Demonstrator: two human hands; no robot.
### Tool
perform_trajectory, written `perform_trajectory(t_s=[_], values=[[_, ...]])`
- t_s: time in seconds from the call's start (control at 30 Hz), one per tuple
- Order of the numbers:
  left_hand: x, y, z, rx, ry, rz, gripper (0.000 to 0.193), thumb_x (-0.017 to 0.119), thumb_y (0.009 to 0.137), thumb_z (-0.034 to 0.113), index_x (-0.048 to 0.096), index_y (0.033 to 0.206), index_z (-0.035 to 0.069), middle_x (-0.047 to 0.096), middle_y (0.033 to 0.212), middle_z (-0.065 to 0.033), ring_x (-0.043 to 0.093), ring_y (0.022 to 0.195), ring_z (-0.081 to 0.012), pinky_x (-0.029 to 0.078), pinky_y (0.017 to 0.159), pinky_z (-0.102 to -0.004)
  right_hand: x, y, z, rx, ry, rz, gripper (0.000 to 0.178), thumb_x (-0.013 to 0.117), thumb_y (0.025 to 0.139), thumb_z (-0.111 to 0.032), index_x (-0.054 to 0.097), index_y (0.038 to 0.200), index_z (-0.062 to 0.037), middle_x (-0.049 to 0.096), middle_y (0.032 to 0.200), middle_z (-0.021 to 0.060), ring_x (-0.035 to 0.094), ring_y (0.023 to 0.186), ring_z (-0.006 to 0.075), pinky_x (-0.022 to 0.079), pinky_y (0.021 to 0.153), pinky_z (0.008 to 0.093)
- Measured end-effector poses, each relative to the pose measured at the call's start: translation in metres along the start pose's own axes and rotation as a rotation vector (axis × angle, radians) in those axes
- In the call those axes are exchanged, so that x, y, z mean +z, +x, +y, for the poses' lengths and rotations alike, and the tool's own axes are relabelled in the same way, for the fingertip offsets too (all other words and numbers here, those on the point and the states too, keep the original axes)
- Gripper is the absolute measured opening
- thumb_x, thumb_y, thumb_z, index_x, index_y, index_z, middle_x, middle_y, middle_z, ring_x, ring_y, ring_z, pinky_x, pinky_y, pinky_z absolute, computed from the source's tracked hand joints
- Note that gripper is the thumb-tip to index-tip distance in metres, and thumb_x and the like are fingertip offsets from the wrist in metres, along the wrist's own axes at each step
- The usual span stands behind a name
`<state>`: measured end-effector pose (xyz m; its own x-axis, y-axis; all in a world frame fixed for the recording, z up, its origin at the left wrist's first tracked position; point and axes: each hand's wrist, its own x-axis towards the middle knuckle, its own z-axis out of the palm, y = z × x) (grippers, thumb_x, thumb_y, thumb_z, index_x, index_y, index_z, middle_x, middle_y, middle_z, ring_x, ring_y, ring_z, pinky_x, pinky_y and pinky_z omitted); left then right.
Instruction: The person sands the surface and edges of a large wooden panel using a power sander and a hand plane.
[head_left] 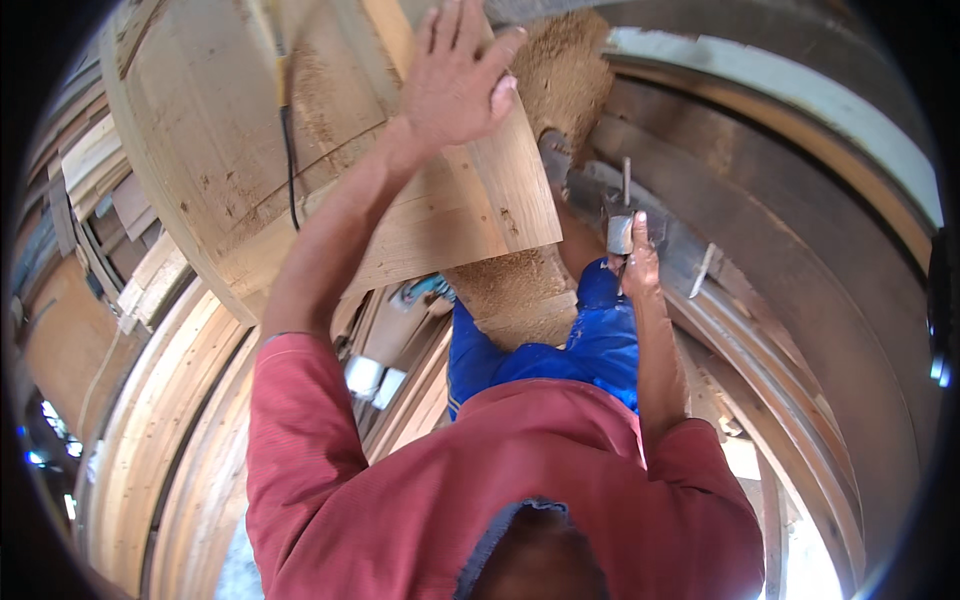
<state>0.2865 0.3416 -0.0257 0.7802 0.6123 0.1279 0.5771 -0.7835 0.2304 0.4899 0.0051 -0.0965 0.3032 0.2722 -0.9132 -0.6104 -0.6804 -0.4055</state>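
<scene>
My left hand [455, 85] rests on a pale wooden board [480, 205], with its fingers stretched and spread near the board's right edge. Beneath that board lies a larger wooden panel [225, 130], dusted with sawdust. To the right and nearer to me, my right hand [640, 265] is closed around a grey, rounded tool [621, 235] whose exact kind does not show. Just beyond that hand is a dark metal part with a thin upright rod [627, 180]. The fingers of my right hand are partly hidden.
A yellow and black cord [287, 140] runs over the panel. Sawdust is heaped at the far side [565, 75] and between my legs [525, 300]. Long timber lengths [150, 430] lie at left; dark boards [760, 190] and stacked strips [775, 350] curve along the right.
</scene>
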Motion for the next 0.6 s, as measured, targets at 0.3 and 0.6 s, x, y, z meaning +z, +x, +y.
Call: perform_trajectory(t_s=[0.3, 0.6], values=[[0.008, 0.01, -0.014, 0.191, 0.086, -0.208, 0.043, 0.055, 0.094, 0.03, 0.063, 0.13, 0.008, 0.04, 0.154, -0.0332, 0.033, 0.148, -0.0482, 0.022, 0.122, -0.0584, -0.022, 0.083, 0.1, 0.053, 0.154, 0.01, 0.045, 0.067, 0.1, -0.053, 0.068, 0.109, -0.009, 0.067, 0.093, 0.0017, 0.062, 0.078, 0.0137, 0.053, 0.07, 0.0316], [0.018, 0.024, -0.028, 0.399, 0.11, -0.198, 0.055, 0.028, 0.108, 0.041, 0.067, 0.13, 0.009, 0.055, 0.14, -0.0242, 0.038, 0.142, -0.0398, 0.02, 0.119, -0.0507, -0.013, 0.109, 0.134, 0.044, 0.427, 0.185, 0.042, 0.069, 0.1, -0.049, 0.071, 0.112, -0.0089, 0.071, 0.1, 0.001, 0.067, 0.088, 0.012, 0.056, 0.076, 0.0294]])
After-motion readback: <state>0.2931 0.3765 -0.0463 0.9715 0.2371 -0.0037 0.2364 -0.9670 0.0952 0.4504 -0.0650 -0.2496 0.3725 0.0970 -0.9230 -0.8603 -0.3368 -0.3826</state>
